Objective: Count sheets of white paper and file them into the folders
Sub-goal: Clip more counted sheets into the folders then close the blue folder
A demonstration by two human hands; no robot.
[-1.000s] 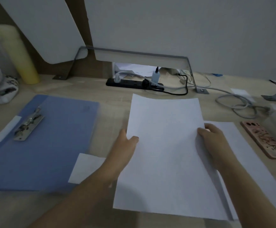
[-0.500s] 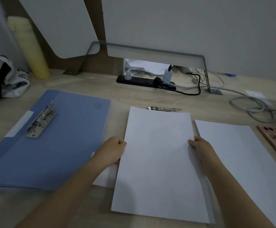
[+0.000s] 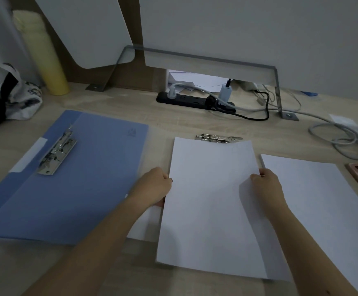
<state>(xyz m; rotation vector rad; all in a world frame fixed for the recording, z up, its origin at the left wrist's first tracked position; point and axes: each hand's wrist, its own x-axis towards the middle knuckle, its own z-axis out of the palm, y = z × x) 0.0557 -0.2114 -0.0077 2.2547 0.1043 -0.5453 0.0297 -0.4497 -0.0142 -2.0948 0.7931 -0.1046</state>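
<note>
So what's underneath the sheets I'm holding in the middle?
A metal clip pokes out past the held sheets' top edge, and a white corner shows at their left. What they belong to is covered.

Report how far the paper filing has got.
Done: the blue folder lies open, nothing under its clip. In hand: left hand and right hand hold sheets below a second clip. Left: clamping them, then the stack at right.

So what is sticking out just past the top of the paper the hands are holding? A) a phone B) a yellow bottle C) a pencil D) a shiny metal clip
D: a shiny metal clip peeks out beyond the top edge of the paper held by both hands.
</note>
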